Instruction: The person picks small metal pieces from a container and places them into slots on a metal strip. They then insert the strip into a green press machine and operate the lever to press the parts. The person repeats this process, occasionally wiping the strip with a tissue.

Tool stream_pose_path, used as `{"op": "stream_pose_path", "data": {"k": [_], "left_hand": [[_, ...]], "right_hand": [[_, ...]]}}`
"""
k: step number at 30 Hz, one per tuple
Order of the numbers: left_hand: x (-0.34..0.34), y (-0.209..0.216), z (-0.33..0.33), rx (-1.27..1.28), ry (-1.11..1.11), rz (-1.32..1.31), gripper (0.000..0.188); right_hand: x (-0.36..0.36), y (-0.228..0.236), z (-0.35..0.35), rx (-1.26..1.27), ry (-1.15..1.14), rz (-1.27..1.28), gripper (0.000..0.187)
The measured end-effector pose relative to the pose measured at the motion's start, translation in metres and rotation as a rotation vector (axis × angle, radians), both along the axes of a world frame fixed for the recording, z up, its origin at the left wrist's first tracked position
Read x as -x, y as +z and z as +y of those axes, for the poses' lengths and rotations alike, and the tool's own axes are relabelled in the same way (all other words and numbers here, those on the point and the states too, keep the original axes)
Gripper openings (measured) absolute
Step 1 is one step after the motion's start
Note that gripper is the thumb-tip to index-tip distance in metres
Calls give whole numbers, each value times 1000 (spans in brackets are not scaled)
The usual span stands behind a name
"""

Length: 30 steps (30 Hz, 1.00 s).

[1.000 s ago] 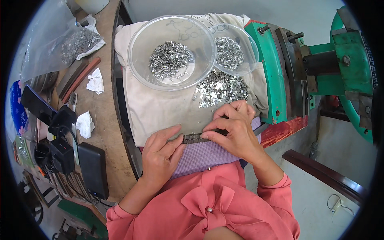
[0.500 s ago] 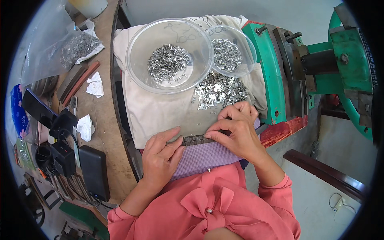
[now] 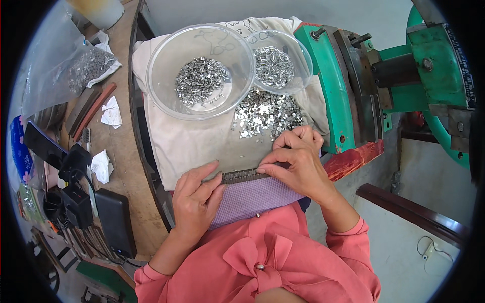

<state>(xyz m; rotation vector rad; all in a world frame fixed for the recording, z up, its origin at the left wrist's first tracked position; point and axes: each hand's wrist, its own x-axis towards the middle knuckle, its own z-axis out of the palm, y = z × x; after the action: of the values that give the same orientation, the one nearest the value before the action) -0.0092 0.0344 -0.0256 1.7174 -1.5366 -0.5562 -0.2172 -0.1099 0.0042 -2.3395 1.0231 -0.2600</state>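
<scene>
A dark, narrow metal strip with a row of slots (image 3: 240, 175) lies across the near edge of the cloth, small bright pieces seated along it. My left hand (image 3: 194, 197) grips its left end between thumb and fingers. At the strip's right part, my right hand (image 3: 300, 164) has thumb and index finger pinched together against it; whatever lies between these fingertips is too small to make out. Just beyond the right hand is a loose pile of small shiny metal pieces (image 3: 265, 115). One tiny pin (image 3: 242, 157) rests on the cloth beyond the strip.
Two clear plastic tubs, a large one (image 3: 151, 76) and a smaller one (image 3: 305, 65), hold small metal parts on the beige cloth (image 3: 174, 144). A green machine (image 3: 336, 121) stands at the right. A wooden bench (image 3: 144, 202) at left carries a black power bank (image 3: 115, 222) and tissues.
The whole scene has shifted slightly left in the picture. Both hands stay at the strip in nearly the same pose.
</scene>
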Motion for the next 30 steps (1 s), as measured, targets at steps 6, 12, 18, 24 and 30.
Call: {"op": "stream_pose_path", "data": {"k": [6,12,18,24,30], "left_hand": [[0,-1,0,8,-8,-1,28],[0,-2,0,19,-9,1,28],[0,0,-1,23,-16,-19,28],[0,-1,0,17,-8,-4,29],[0,0,-1,16,-14,-2,29]], "right_hand": [[-6,1,2,-36,-10,-13,17],[2,1,0,-1,-7,11,16],[-1,1,1,-31,-22,0,15],[7,3,-2,4,-25,19,15],[8,4,0,-25,-35,16,15]]}}
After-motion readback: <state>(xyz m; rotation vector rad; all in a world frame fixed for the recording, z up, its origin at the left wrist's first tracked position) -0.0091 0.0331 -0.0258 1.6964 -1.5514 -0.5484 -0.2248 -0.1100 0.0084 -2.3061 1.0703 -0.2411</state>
